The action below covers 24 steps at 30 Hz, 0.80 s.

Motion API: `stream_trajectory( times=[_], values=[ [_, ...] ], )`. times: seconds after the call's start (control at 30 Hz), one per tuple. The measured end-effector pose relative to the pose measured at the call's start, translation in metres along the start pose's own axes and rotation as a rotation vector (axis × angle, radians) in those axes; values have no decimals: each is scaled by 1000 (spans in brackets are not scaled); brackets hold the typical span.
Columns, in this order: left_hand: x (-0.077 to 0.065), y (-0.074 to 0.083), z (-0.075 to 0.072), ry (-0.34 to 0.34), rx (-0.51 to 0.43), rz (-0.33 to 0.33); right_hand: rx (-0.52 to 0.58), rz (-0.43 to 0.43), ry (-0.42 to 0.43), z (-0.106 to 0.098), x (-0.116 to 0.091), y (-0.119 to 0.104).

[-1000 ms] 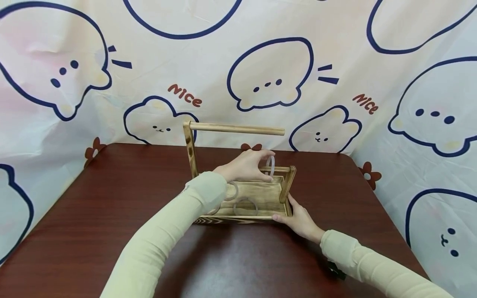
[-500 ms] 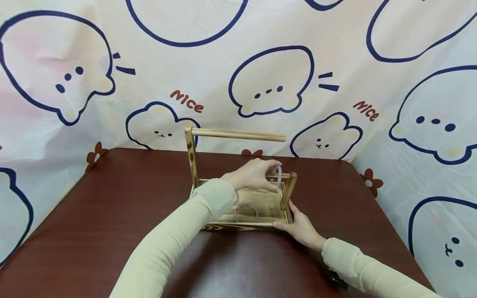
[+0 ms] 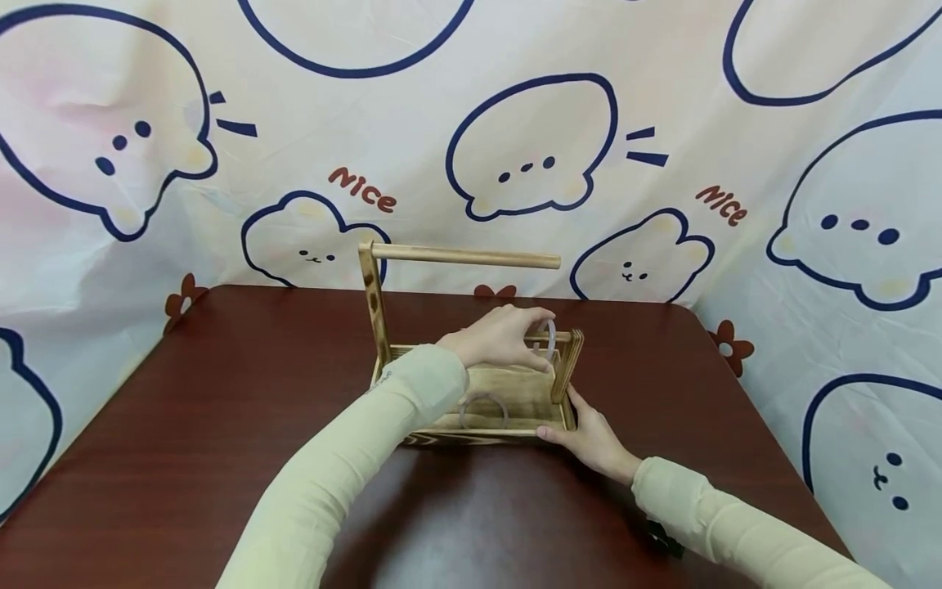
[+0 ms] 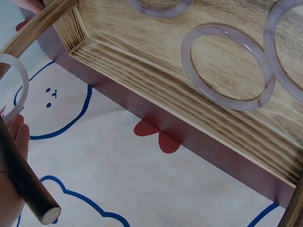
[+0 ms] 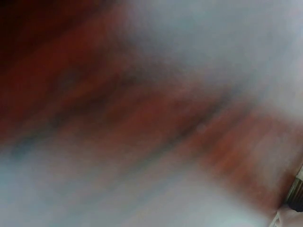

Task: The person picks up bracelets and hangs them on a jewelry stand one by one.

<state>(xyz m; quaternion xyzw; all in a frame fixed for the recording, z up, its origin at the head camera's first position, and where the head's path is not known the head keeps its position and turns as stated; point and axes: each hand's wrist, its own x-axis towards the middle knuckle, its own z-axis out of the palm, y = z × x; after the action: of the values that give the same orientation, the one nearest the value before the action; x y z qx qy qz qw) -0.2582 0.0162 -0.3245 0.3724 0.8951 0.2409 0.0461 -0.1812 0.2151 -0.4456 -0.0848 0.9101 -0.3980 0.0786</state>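
Observation:
My left hand [image 3: 500, 337] pinches a pale translucent bangle [image 3: 552, 339] between thumb and fingers. The short lower rod [image 4: 28, 184] of a wooden rack appears to pass through this bangle, close to the right post [image 3: 568, 364]. With the thumb on the front rim, my right hand [image 3: 592, 442] grips the right front corner of the rack's tray [image 3: 471, 431]. On the tray floor lies a lavender bangle [image 4: 187, 56], with another bangle [image 4: 161, 12] and a third bangle [image 4: 270, 42] beside it. The right wrist view is mostly blurred.
A longer upper rod [image 3: 471, 256] juts rightward from the tall left post [image 3: 373, 303], its right end free. The rack stands on a dark red-brown table [image 3: 257, 393]. Behind hangs a printed cloth [image 3: 412, 147] with cartoon figures.
My left hand has moved a little to the right with the bangle, along the lower rod towards the right post. My right hand keeps its grip on the tray corner.

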Motion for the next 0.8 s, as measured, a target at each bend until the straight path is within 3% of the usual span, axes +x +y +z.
stream_trajectory(
  times=[0.4, 0.8],
  values=[
    [0, 3, 1, -52, 108, -21, 15, 35, -27, -1, 0, 0],
    [0, 4, 1, -70, 115, -42, 11, 48, -22, -1, 0, -1]
  ],
)
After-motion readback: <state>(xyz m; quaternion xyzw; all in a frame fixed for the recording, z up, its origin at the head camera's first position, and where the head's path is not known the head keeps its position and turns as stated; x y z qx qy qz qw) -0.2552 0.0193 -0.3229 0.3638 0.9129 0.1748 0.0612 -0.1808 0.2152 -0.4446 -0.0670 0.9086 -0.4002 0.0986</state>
